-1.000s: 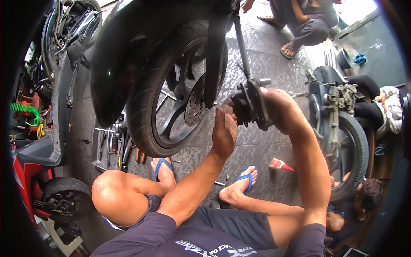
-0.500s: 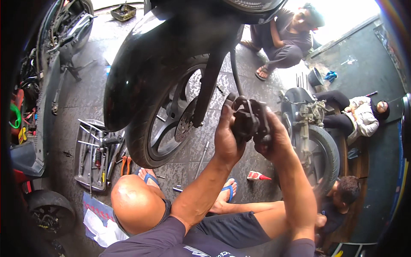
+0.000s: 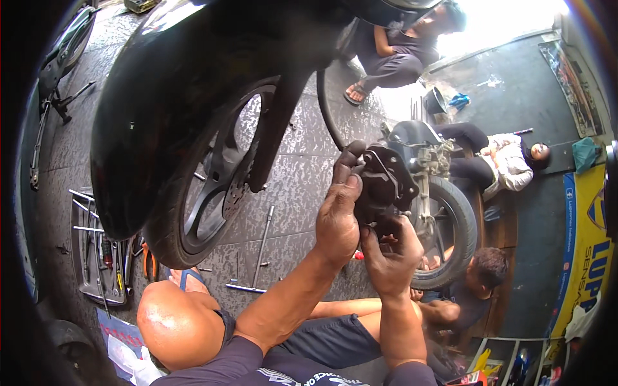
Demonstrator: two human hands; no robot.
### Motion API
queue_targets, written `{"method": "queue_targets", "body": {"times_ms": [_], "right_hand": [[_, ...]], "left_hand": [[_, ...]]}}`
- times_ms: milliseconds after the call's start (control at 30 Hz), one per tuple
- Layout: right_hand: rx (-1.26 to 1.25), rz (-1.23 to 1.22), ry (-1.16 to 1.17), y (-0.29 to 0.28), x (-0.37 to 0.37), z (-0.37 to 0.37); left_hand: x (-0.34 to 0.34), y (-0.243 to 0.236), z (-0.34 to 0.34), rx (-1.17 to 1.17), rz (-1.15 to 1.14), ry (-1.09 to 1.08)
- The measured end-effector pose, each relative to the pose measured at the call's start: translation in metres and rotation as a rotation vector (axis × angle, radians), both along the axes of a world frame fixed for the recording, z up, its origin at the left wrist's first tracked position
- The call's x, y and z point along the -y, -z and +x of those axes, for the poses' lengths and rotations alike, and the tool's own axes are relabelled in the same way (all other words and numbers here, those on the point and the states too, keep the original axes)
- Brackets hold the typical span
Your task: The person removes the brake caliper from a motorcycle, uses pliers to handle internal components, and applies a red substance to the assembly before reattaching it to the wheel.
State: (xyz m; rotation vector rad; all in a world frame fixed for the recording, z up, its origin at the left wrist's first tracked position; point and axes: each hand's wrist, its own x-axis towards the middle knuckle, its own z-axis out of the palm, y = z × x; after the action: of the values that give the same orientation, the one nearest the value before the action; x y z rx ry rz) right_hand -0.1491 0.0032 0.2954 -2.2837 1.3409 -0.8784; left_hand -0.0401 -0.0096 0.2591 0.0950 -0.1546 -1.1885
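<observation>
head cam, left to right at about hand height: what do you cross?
Tool tray → motorcycle front wheel → T-handle wrench on floor → left hand → brake caliper held in both hands → second wheel → reclining person.

My left hand (image 3: 338,222) covers the near side of the black metal brake caliper (image 3: 385,183); my right fingers (image 3: 386,248) hide its underside. Tools in the grey tray (image 3: 96,283) are too small to identify.

Brake caliper (image 3: 384,183) right of front wheel (image 3: 206,193), tool tray (image 3: 96,257) left.
</observation>
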Motion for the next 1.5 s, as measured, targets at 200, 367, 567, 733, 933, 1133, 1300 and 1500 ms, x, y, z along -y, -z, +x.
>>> {"method": "queue_targets", "body": {"times_ms": [200,367,567,733,933,1133,1300,1500], "right_hand": [[0.074,0.016,-0.069,0.005,0.008,-0.004],[0.217,0.183,0.007,-0.002,0.007,-0.009],[0.429,0.086,0.148,-0.012,0.006,-0.005],[0.753,0.081,0.115,-0.027,0.019,0.004],[0.678,0.014,0.162,-0.027,0.034,0.005],[0.748,0.028,0.143,-0.032,0.041,0.012],[0.776,0.082,0.169,-0.031,0.038,0.015],[0.932,0.078,0.262,-0.023,0.035,0.024]], "left_hand": [[0.006,0.004,-0.005,0.006,-0.017,-0.018],[0.006,0.004,-0.006,-0.073,-0.037,-0.021],[0.006,0.010,-0.009,0.124,0.027,-0.016],[0.008,0.020,-0.010,0.359,0.096,-0.070],[0.002,0.016,-0.003,0.379,0.072,-0.035],[0.003,0.017,-0.001,0.301,-0.077,-0.057],[-0.002,0.018,0.001,0.350,-0.011,-0.014],[0.003,0.031,-0.003,0.598,0.044,-0.129]]}}
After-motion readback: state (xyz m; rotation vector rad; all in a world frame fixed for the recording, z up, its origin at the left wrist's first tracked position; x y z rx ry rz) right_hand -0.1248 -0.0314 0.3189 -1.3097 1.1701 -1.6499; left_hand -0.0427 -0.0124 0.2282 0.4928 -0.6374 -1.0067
